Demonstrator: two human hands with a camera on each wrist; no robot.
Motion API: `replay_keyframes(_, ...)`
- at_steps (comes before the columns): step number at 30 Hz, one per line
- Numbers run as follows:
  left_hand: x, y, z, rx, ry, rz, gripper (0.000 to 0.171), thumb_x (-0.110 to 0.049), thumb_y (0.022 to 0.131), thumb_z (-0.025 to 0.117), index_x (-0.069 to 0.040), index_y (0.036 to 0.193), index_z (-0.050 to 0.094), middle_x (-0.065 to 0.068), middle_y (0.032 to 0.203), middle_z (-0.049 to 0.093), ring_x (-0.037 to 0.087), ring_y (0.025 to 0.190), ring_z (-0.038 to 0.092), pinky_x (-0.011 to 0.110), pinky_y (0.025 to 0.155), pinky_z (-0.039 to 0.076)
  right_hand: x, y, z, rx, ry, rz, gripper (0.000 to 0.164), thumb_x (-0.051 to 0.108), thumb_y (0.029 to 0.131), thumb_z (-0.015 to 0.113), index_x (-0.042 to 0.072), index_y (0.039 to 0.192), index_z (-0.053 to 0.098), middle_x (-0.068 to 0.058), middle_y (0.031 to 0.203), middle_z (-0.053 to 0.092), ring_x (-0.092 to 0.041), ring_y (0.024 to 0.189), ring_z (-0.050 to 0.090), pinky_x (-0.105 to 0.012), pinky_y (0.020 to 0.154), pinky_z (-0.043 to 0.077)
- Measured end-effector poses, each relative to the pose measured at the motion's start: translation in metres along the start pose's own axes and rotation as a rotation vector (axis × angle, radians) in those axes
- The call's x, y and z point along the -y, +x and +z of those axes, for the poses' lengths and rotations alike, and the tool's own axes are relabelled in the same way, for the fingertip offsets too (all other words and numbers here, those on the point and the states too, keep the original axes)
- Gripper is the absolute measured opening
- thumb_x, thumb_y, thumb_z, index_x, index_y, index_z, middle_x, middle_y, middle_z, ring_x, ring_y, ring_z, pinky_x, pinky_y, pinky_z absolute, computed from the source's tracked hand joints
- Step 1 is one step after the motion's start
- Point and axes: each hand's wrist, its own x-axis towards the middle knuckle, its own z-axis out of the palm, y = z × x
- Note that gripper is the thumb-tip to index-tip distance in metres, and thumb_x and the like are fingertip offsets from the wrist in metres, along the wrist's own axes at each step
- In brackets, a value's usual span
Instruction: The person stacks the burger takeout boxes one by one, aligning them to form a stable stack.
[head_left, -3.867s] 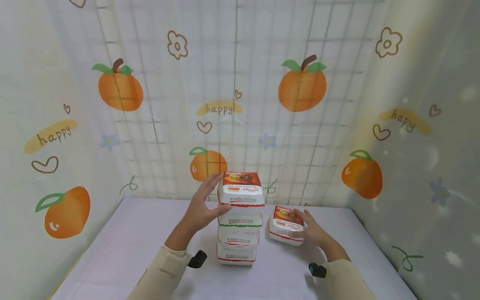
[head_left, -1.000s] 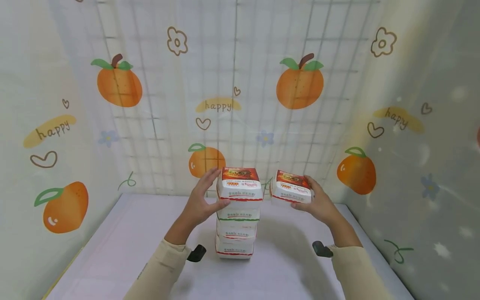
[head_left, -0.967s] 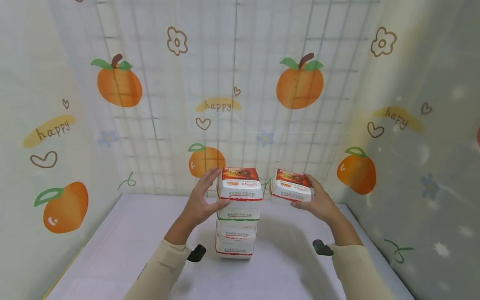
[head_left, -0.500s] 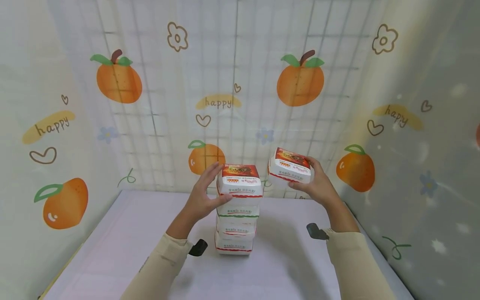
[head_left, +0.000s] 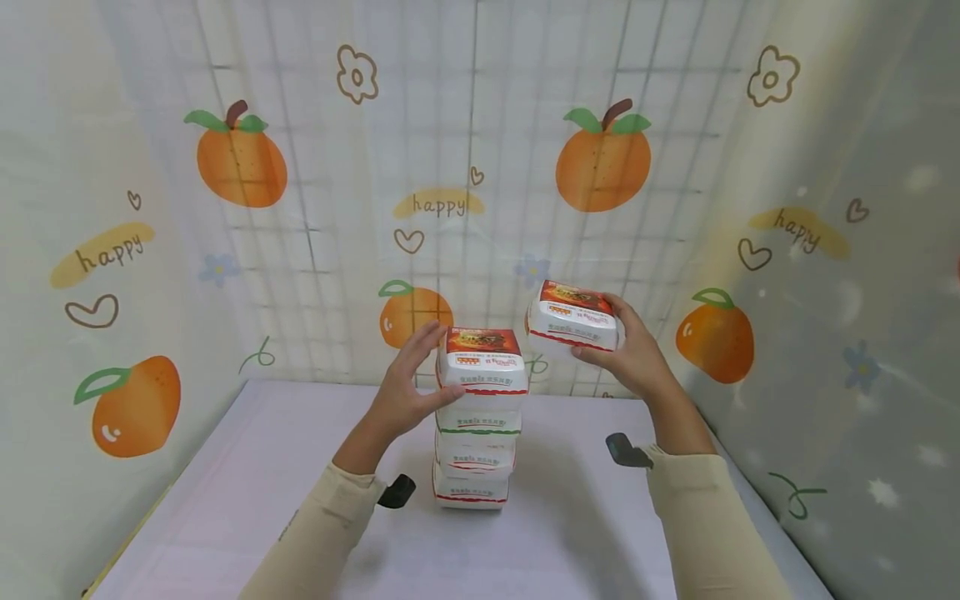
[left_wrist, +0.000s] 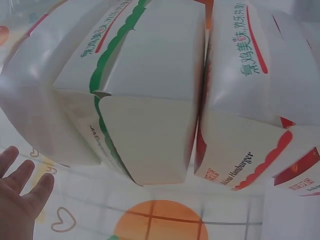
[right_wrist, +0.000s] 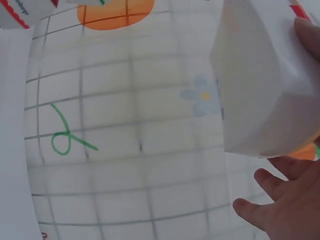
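In the head view, several white hamburger boxes stand in one upright stack on the table. The top box [head_left: 482, 365] has a red burger picture on its lid; the box below it [head_left: 478, 422] has a green wavy edge. My left hand [head_left: 401, 400] is at the stack's left side, thumb along the front of the top box, fingers fairly straight and spread in the left wrist view. Right of the stack, my right hand [head_left: 637, 350] grips another red-lidded hamburger box [head_left: 573, 317] in the air, slightly tilted, higher than the stack's top. Thumb is in front, fingers behind.
The table [head_left: 285, 483] has a pale cover. A curtain [head_left: 330, 167] printed with oranges hangs over a wire grid at the back and around the sides. Dark wrist camera mounts [head_left: 397, 492] stick out from both sleeves.
My right hand took the loose box off the table, raised it above the stack's top level and moved it slightly left. The left hand stays at the top box.
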Motion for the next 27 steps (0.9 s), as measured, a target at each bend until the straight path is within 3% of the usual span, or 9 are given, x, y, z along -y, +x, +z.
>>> replay_keyframes(2, -0.013, -0.001, -0.003, 0.003, 0.000, 0.003, 0.079, -0.017, 0.082, 0.078, -0.007, 0.149, 0.038, 0.008, 0.157, 0.026, 0.027, 0.141, 0.026, 0.061, 0.104, 0.032, 0.005, 0.000, 0.000, 0.000, 0.001, -0.020, 0.105, 0.035, 0.075, 0.084, 0.026, 0.156, 0.018, -0.010, 0.150, 0.035, -0.036, 0.123, 0.039, -0.061, 0.096, 0.041)
replay_keyframes(4, -0.013, -0.001, -0.003, 0.002, 0.002, 0.014, 0.079, -0.022, 0.083, 0.078, -0.014, 0.150, 0.038, 0.003, 0.157, 0.027, 0.024, 0.141, 0.027, 0.061, 0.104, 0.032, 0.010, 0.001, 0.000, 0.000, 0.008, -0.038, 0.103, 0.035, 0.075, 0.085, 0.027, 0.155, 0.020, -0.008, 0.149, 0.036, -0.034, 0.123, 0.040, -0.060, 0.095, 0.043)
replay_keyframes(6, -0.008, -0.002, -0.003, -0.003, 0.003, 0.024, 0.079, -0.030, 0.083, 0.077, -0.022, 0.151, 0.038, -0.004, 0.157, 0.026, 0.020, 0.141, 0.027, 0.061, 0.104, 0.033, 0.014, 0.002, 0.001, -0.001, 0.015, -0.052, 0.103, 0.035, 0.075, 0.085, 0.027, 0.155, 0.021, -0.007, 0.148, 0.036, -0.033, 0.123, 0.040, -0.059, 0.094, 0.044)
replay_keyframes(9, 0.011, -0.001, 0.001, -0.010, 0.005, 0.033, 0.079, -0.042, 0.082, 0.076, -0.034, 0.150, 0.036, -0.013, 0.156, 0.025, 0.015, 0.140, 0.025, 0.060, 0.104, 0.033, 0.018, 0.003, 0.003, -0.002, 0.026, -0.076, 0.101, 0.033, 0.075, 0.085, 0.025, 0.154, 0.022, -0.007, 0.148, 0.037, -0.032, 0.122, 0.041, -0.059, 0.094, 0.044)
replay_keyframes(19, 0.010, 0.002, 0.002, -0.018, -0.006, 0.054, 0.079, -0.034, 0.082, 0.078, -0.026, 0.150, 0.038, -0.010, 0.156, 0.026, 0.017, 0.140, 0.026, 0.061, 0.104, 0.032, 0.037, -0.002, 0.013, 0.066, 0.128, -0.103, 0.096, 0.022, 0.079, 0.082, 0.027, 0.154, 0.022, -0.007, 0.148, 0.037, -0.035, 0.120, 0.044, -0.053, 0.089, 0.050)
replay_keyframes(27, 0.007, 0.005, 0.002, -0.023, -0.009, 0.073, 0.079, -0.033, 0.082, 0.078, -0.029, 0.150, 0.038, -0.010, 0.156, 0.026, 0.016, 0.140, 0.027, 0.058, 0.102, 0.036, 0.065, -0.008, 0.017, 0.078, 0.118, -0.136, 0.091, 0.014, 0.079, 0.081, 0.018, 0.152, 0.026, -0.010, 0.148, 0.037, -0.034, 0.122, 0.043, -0.056, 0.092, 0.046)
